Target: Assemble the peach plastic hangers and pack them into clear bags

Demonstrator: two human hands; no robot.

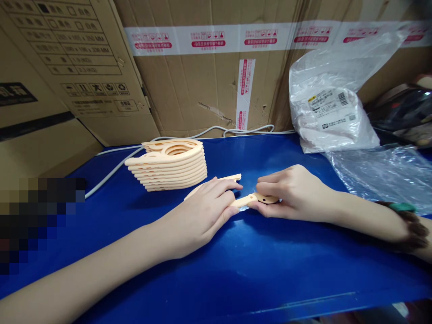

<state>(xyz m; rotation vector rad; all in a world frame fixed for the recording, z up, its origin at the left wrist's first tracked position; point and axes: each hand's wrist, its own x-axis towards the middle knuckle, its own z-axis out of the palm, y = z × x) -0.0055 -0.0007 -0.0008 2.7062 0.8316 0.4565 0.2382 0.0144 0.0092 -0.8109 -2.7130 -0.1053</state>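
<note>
A cream plastic piece that looks like a folding hanger (245,201) is held between my two hands, low over the blue table. My left hand (205,213) pinches its left part between thumb and fingers, with the index finger reaching forward. On the other side, my right hand (295,193) grips the right part, past a round joint, with fingers bent and thumb beneath. Behind my left fingers a slim cream arm (232,177) shows; whether it belongs to the held piece I cannot tell. A neat stack of similar cream pieces (172,168) stands beyond my left hand.
Cardboard boxes (189,85) wall off the back and left of the blue table (216,279). A white cable (114,173) runs along the rear. At the right lie a white labelled plastic bag (332,112) and clear plastic wrap (388,173).
</note>
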